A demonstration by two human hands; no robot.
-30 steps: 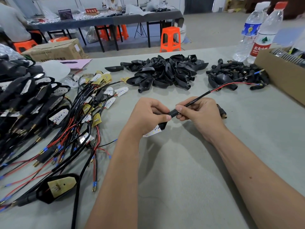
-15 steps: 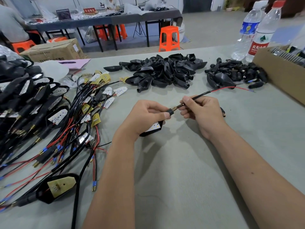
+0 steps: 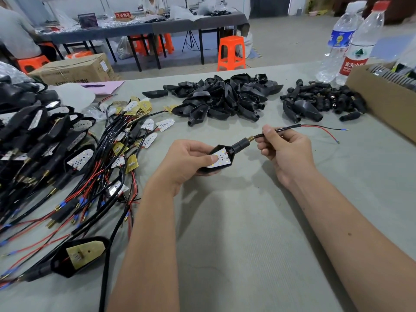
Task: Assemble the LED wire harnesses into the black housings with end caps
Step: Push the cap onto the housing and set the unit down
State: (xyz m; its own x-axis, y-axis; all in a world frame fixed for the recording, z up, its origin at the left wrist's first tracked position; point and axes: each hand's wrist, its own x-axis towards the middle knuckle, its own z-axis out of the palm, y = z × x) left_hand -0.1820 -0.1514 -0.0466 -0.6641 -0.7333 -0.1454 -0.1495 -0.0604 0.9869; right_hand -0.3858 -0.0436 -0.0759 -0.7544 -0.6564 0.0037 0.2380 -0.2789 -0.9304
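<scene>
My left hand (image 3: 186, 159) grips a black housing (image 3: 222, 154) with a white LED board (image 3: 220, 159) lying in its open face, thumb pressing on the board. A black end cap (image 3: 242, 145) sits on the housing's neck, with a brass fitting (image 3: 250, 139) sticking out of it. My right hand (image 3: 287, 152) pinches the black sheathed wire (image 3: 283, 129) just past the brass fitting. The wire's red and black leads (image 3: 322, 129) trail right over the table.
Empty black housings (image 3: 225, 97) are heaped at the back centre, end caps (image 3: 324, 100) to their right. A cardboard box (image 3: 382, 102) and two water bottles (image 3: 353, 41) stand far right. Loose harnesses (image 3: 112, 158) and finished units (image 3: 33, 131) cover the left side. One assembled housing (image 3: 78, 255) lies near left.
The housing has turned face up in my left hand, showing the LED board. My right hand has slid outward along the wire, away from the cap, exposing the brass fitting.
</scene>
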